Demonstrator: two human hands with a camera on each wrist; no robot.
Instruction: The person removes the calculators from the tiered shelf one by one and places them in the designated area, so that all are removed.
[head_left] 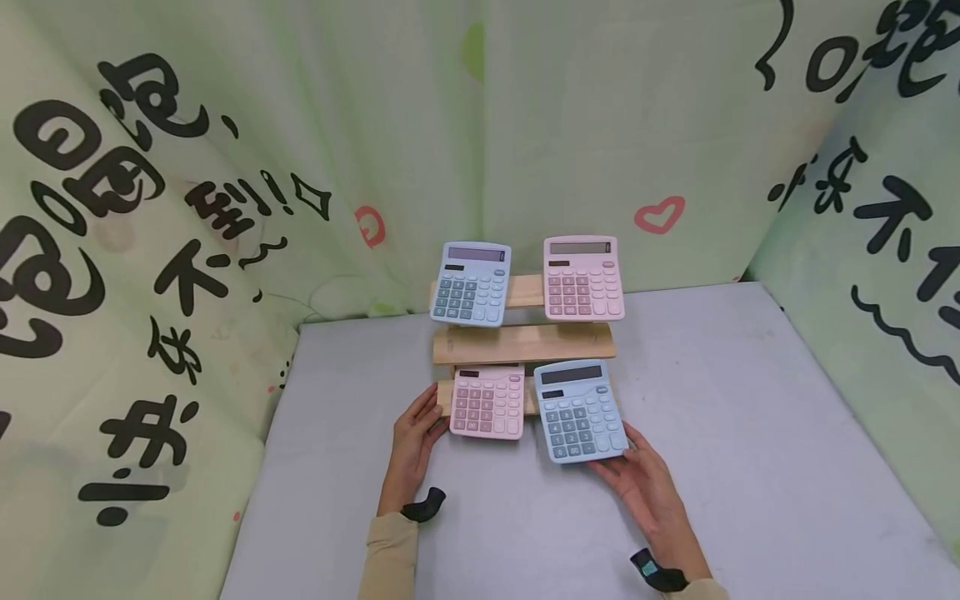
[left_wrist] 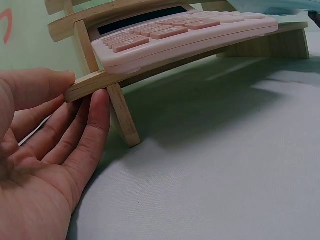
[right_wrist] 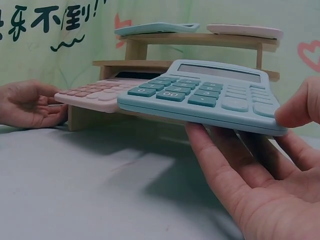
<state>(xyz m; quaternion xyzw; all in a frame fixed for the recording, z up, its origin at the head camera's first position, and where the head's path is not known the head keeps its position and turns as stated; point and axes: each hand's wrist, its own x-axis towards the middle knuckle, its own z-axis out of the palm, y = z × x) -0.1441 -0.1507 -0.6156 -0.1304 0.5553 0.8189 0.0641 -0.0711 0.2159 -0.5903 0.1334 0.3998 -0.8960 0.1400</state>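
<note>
A tiered wooden rack point(head_left: 525, 343) stands on the table. My left hand point(head_left: 412, 446) pinches the left end of its lowest slat point(left_wrist: 86, 87), thumb on top and fingers beneath. Beside that hand a pink calculator point(head_left: 487, 404) lies tilted on the lowest tier. My right hand point(head_left: 651, 492) grips a light blue calculator point(head_left: 579, 417) by its lower right corner, thumb above and fingers under it, at the right of the lowest tier. Whether its far edge touches the slat is hidden. On the top tier rest another blue calculator point(head_left: 471, 285) and another pink calculator point(head_left: 583, 280).
The table point(head_left: 750, 450) has a pale cloth surface. Behind and at both sides hangs a light green curtain point(head_left: 555, 125) with black lettering and red hearts. The rack's middle slat carries no calculator. Black straps point(head_left: 425, 505) circle both wrists.
</note>
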